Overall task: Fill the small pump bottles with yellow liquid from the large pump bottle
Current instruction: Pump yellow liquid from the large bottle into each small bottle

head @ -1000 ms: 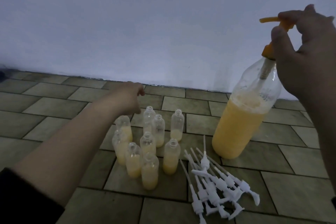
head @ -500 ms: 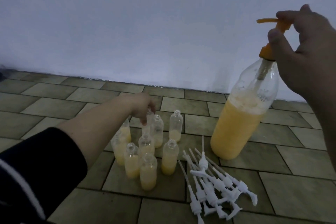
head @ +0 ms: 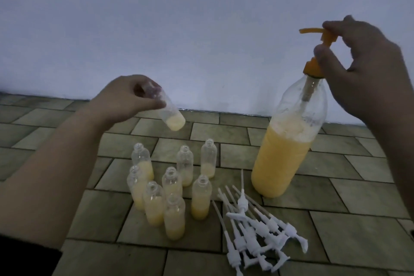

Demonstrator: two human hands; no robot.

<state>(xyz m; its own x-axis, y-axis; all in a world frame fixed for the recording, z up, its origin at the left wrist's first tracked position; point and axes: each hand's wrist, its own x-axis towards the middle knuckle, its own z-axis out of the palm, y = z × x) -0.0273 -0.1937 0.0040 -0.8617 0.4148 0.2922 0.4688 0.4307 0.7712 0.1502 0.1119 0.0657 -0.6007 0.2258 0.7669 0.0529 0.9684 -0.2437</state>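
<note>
At the left of the frame your left hand (head: 130,96) hangs in the air above the tiled floor (head: 358,231), its fingers (head: 154,103) curled round the neck end of a small bottle (head: 171,116). That bottle is tilted, its base pointing down and to the right, with a little yellow liquid pooled at the bottom — its mouth is hidden inside your grip.

Below it, in the lower middle of the frame, eight more small bottles (head: 174,195) stand upright on the floor in a loose cluster, all uncapped. Each holds some yellow liquid; the ones nearer the bottom edge look fuller than the two at the back right.

Just to the right of the cluster lies a heap of white pump tops (head: 257,228), their thin tubes fanned toward the upper left and their heads bunched at the lower right.

Further right stands the large pump bottle (head: 284,159), upright on the floor and a little over half full of yellow liquid, foam at the surface. Its orange pump head (head: 313,51) has the spout pointing left.

At the upper right your right hand (head: 363,63) grips that pump — fingertips on the top of the plunger, thumb against the collar below it.
</note>
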